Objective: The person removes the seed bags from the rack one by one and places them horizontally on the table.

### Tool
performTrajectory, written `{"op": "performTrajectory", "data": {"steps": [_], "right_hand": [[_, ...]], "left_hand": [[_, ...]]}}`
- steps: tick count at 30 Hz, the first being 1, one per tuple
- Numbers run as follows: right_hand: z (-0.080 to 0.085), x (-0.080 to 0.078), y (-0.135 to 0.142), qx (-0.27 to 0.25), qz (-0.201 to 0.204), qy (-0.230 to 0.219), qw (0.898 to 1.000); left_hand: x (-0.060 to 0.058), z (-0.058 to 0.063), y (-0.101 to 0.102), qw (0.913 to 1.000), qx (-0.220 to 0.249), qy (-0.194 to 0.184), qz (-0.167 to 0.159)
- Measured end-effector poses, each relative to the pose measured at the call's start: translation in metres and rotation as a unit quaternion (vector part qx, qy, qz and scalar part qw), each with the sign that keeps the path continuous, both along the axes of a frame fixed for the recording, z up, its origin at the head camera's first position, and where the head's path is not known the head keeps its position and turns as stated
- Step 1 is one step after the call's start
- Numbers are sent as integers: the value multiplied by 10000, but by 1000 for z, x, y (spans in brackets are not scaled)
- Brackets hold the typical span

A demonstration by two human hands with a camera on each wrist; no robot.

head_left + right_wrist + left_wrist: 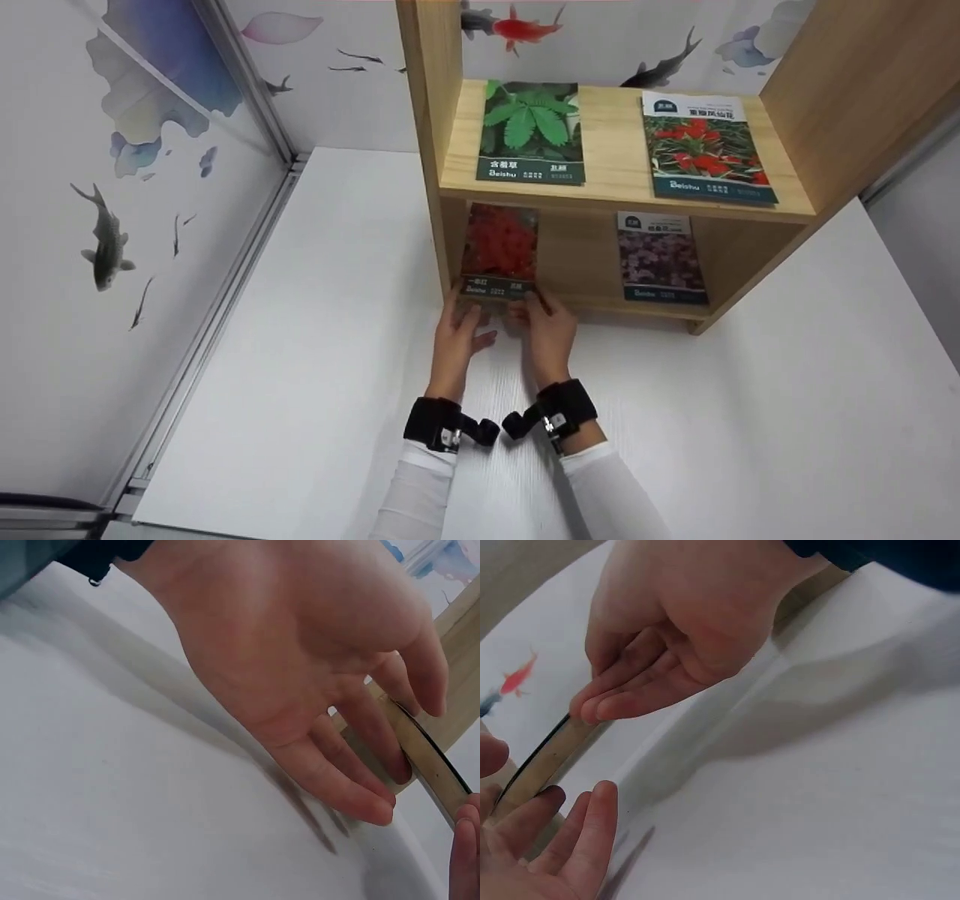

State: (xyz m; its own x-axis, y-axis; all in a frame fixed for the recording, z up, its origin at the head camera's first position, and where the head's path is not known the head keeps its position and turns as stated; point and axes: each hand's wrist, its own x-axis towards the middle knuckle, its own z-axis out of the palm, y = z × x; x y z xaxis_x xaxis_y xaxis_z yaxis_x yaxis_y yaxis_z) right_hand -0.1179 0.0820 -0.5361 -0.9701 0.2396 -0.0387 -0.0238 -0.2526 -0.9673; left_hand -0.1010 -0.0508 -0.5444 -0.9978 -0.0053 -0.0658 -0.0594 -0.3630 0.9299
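Note:
In the head view a seed packet with red flowers (501,244) lies on the left of the lower shelf, its front edge about level with the board's. My left hand (454,337) is at its near left corner, fingers loosely extended along the shelf's front edge (435,765) in the right wrist view. At the near right corner my right hand (551,330) holds the packet's edge, fingers curled, as the left wrist view shows of the right hand (682,622). The packet shows there as only a thin dark line; exact fingertip contact is partly hidden.
A purple-flower packet (661,259) lies on the right of the same shelf. Above it are a green-leaf packet (532,135) and a red-flower packet (709,154). The wooden shelf unit (611,120) stands on a white table (315,360) against panels printed with fish.

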Motion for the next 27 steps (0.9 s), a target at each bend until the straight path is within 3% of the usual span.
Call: {"op": "performTrajectory", "data": {"steps": [4, 12, 18, 27], "right_hand": [[-8, 3, 11, 305, -90, 23, 9995], [-18, 14, 27, 786, 174, -291, 9963], [-9, 34, 40, 764, 450, -504, 9948], [4, 70, 58, 337, 949, -566, 9933]], "left_hand": [[5, -2, 3, 9998, 146, -85, -51], [12, -1, -3, 9998, 174, -106, -46], [15, 1, 0, 9998, -176, -90, -42], [29, 9, 1, 9925, -1004, 29, -703]]}}
